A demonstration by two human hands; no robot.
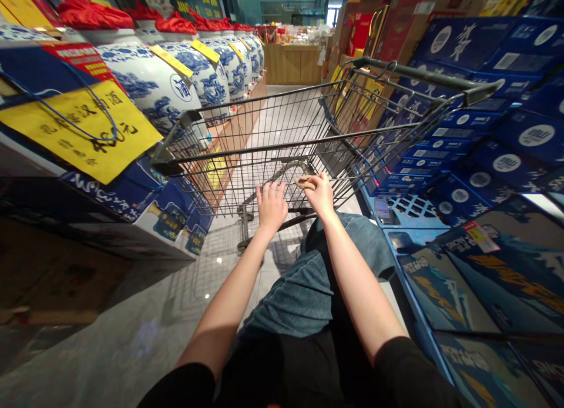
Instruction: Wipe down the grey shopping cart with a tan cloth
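Note:
A dark grey wire shopping cart (264, 147) stands crosswise in front of me, its handle at the upper right. My left hand (272, 206) lies against the wires of its near side, fingers stretched out and slightly apart, holding nothing. Just to the right, my right hand (321, 195) is closed on a small folded tan cloth (304, 182), pinched between thumb and fingers close to the same wires. Whether the cloth touches the wire I cannot tell. No goods show in the basket.
Large blue-and-white jars (145, 82) with red cloth tops line a low shelf on the left. A yellow price sign (83, 126) hangs nearby. Stacked blue cartons (458, 97) and grey-blue beer cartons (493, 267) stand right, on blue plastic pallets (409, 238). A wooden counter (293, 64) stands behind.

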